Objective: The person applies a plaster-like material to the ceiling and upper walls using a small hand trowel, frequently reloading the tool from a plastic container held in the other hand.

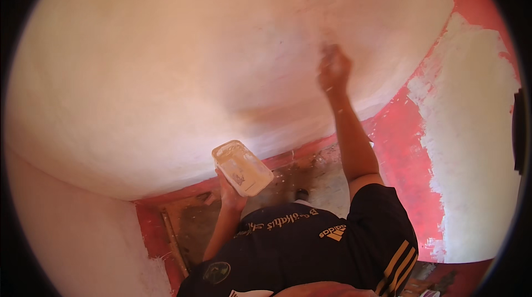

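My left hand (230, 193) grips a pale rectangular plastic tub (256, 178) at waist height, its fingers mostly hidden behind it. Whitish paint or paste coats the inside of the tub, which is tilted. My right arm reaches up and forward to the whitish wall (166, 75). Close to that wall, my right hand (334, 72) is closed. Motion smears its upper end, and the dark shape at the fingertips is too blurred to name. Faint pinkish patches show through the white around the hand.
On the right, a side wall (471, 141) is part white, part red, with a ragged border. A red strip (194, 189) runs along the foot of the front wall. The floor (327, 178) is spotted white. A long thin strip (173, 241) leans at lower left.
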The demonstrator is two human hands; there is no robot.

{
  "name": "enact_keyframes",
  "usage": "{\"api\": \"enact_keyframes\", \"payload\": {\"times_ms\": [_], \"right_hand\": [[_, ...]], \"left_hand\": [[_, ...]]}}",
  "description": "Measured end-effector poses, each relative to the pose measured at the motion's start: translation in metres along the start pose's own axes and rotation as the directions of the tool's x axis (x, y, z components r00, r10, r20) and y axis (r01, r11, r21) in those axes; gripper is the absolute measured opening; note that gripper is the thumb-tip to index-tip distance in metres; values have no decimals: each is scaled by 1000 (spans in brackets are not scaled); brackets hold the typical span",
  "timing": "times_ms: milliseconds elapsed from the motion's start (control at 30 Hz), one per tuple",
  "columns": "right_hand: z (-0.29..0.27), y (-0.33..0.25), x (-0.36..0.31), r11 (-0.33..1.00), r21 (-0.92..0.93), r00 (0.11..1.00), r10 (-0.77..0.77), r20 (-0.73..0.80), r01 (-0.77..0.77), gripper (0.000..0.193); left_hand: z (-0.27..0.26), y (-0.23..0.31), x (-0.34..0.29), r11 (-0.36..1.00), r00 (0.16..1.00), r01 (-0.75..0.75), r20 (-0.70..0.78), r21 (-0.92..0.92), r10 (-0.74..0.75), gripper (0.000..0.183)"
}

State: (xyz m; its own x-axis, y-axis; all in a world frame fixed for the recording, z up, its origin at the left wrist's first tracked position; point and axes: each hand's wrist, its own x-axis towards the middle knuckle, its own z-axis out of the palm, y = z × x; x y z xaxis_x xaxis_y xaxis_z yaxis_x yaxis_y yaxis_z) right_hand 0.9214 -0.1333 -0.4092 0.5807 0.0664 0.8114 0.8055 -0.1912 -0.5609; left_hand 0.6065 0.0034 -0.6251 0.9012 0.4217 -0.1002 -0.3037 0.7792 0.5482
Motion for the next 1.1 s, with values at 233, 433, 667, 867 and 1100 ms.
{"api": "enact_keyframes", "payload": {"times_ms": [233,433,667,867,1100], "right_hand": [[52,0,-13,822,-115,829,-545,126,558,29],[-1,-7,30,971,238,988,50,-146,-14,19],[66,20,-9,810,-245,824,-563,-68,533,33],[-1,27,2,996,76,996,-30,-90,37,21],[59,0,-9,760,-302,798,-603,3,576,26]], "left_hand": [[-14,10,14,1000,1000,6,6,-18,-6,71],[-19,12,15,1000,999,5,-43,-11,-6,69],[-11,15,15,1000,999,-10,35,3,10,69],[-5,17,12,1000,1000,7,-6,4,-7,70],[-9,18,18,999,1000,24,-9,-32,-25,69]]}}
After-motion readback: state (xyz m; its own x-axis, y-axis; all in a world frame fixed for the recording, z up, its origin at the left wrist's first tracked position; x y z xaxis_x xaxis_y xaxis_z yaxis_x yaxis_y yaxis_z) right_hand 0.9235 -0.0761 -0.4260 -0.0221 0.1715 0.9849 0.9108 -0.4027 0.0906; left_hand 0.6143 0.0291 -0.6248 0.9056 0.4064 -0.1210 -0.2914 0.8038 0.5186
